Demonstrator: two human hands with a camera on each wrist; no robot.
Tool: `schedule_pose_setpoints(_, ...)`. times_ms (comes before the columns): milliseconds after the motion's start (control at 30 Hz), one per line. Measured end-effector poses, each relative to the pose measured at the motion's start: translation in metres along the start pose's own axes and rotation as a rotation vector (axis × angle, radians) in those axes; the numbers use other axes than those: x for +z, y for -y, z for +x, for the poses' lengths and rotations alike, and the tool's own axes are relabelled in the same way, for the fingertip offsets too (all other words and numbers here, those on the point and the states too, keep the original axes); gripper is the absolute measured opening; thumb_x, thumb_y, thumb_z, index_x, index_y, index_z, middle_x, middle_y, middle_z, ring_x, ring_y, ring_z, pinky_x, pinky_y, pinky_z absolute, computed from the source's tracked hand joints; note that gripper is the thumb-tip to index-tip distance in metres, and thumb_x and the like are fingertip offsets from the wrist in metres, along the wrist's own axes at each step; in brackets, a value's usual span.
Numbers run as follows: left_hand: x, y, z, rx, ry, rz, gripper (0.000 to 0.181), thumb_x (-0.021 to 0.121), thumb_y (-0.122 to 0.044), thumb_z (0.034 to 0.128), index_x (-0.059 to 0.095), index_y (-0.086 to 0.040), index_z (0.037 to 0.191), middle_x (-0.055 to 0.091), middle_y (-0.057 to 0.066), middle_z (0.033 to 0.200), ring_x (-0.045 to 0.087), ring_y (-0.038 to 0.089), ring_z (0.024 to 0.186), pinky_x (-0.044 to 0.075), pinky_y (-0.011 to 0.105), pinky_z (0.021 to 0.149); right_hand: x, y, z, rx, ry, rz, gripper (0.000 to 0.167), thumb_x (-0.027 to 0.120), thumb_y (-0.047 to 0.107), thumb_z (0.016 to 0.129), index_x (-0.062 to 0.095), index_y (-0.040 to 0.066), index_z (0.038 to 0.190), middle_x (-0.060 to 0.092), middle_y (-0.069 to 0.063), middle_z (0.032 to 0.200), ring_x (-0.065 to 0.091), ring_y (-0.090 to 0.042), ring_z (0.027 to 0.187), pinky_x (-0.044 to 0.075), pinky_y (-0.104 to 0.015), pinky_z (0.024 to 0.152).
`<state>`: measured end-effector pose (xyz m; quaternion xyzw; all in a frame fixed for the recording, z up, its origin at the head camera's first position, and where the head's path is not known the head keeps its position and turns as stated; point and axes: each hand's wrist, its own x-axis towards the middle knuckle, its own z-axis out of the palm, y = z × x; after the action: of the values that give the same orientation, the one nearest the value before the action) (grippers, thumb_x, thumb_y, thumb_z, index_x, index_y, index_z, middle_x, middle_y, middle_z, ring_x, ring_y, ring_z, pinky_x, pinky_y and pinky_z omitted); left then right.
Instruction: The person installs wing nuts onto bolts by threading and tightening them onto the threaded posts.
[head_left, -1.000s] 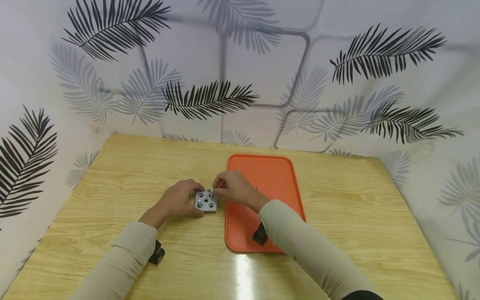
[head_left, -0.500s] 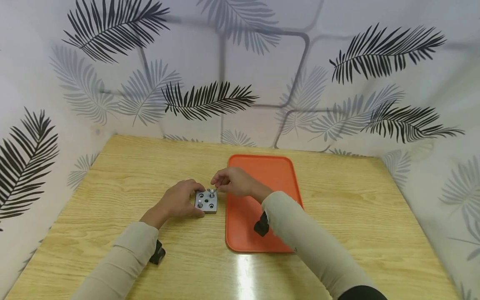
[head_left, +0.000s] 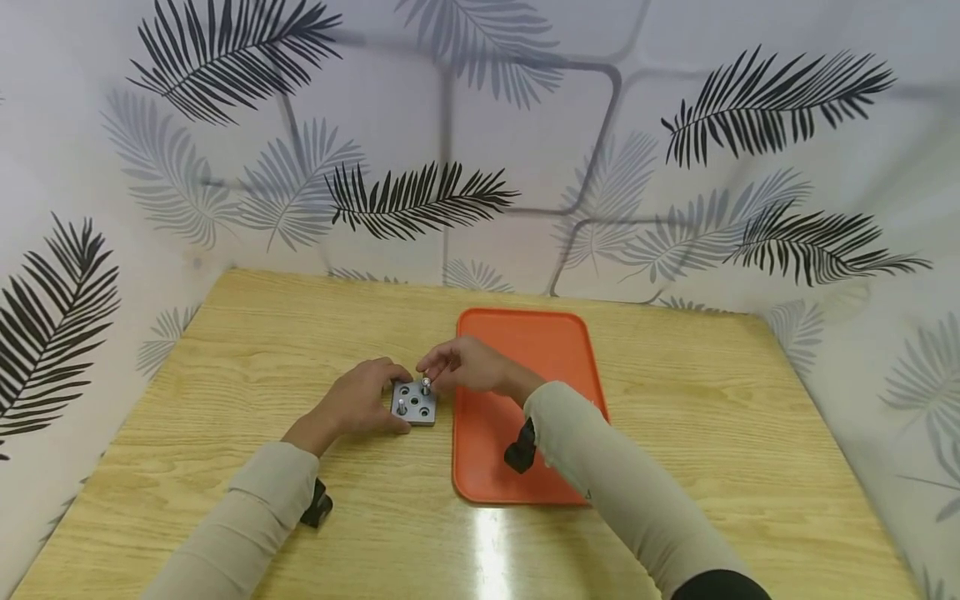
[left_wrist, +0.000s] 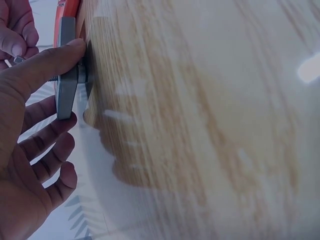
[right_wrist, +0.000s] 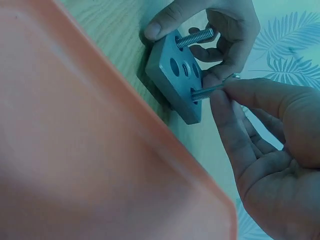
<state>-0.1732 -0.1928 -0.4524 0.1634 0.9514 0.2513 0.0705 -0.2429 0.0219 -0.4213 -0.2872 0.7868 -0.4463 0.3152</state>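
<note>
A square grey metal plate [head_left: 413, 403] with several holes lies flat, low over the wooden table. My left hand [head_left: 358, 400] grips its left side, thumb at the near edge and fingers at the far one. Two threaded bolts stand up through the plate: one bolt [right_wrist: 196, 38] beside the left thumb, the other bolt [right_wrist: 204, 92] at the opposite corner. At the tip of that second bolt, thumb and forefinger of my right hand [head_left: 472, 365] pinch a small shiny metal nut [left_wrist: 19, 59], mostly covered by the fingertips. A bolt head [left_wrist: 82, 74] shows under the plate.
An orange tray [head_left: 480, 487] lies right of the plate, beneath my right forearm. The wooden table [head_left: 360, 317] extends around both, up to a wall covering [head_left: 517, 150] with leaf patterns at the back. Black wrist cameras [head_left: 317, 504] sit under the sleeves.
My right hand has drawn slightly back and up from the bolt, then moved in to its tip again. The left hand and the plate have stayed in place.
</note>
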Motion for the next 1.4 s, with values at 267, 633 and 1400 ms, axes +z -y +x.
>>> schedule_pose_setpoints(267, 0.000, -0.001, 0.002, -0.001, 0.005, -0.010, 0.061, 0.092, -0.033, 0.0677, 0.067, -0.010, 0.119, 0.066, 0.007, 0.111, 0.058, 0.021, 0.096, 0.050, 0.044, 0.089, 0.007, -0.004, 0.000, 0.018, -0.079, 0.019, 0.017, 0.070, 0.001, 0.089, 0.069, -0.004, 0.105, 0.070, -0.008, 0.091, 0.062, -0.009, 0.079, 0.056, -0.025, 0.075)
schedule_pose_setpoints(633, 0.001, 0.000, 0.001, -0.001, 0.002, -0.008, 0.062, 0.092, -0.033, 0.0677, 0.068, -0.009, 0.119, 0.066, 0.007, 0.112, 0.060, 0.022, 0.099, 0.051, 0.045, 0.091, -0.002, 0.000, -0.001, 0.043, -0.080, -0.047, 0.016, 0.057, 0.008, 0.097, 0.067, 0.000, 0.106, 0.064, -0.003, 0.087, 0.062, -0.021, 0.077, 0.056, -0.032, 0.072)
schedule_pose_setpoints(1400, 0.000, 0.000, 0.001, 0.003, 0.004, 0.014, 0.061, 0.092, -0.034, 0.0675, 0.068, -0.010, 0.118, 0.066, 0.006, 0.111, 0.059, 0.023, 0.099, 0.051, 0.045, 0.090, 0.000, -0.006, 0.006, 0.015, 0.020, 0.008, 0.033, 0.062, -0.003, 0.091, 0.067, 0.000, 0.124, 0.066, -0.010, 0.103, 0.062, -0.013, 0.081, 0.058, -0.033, 0.073)
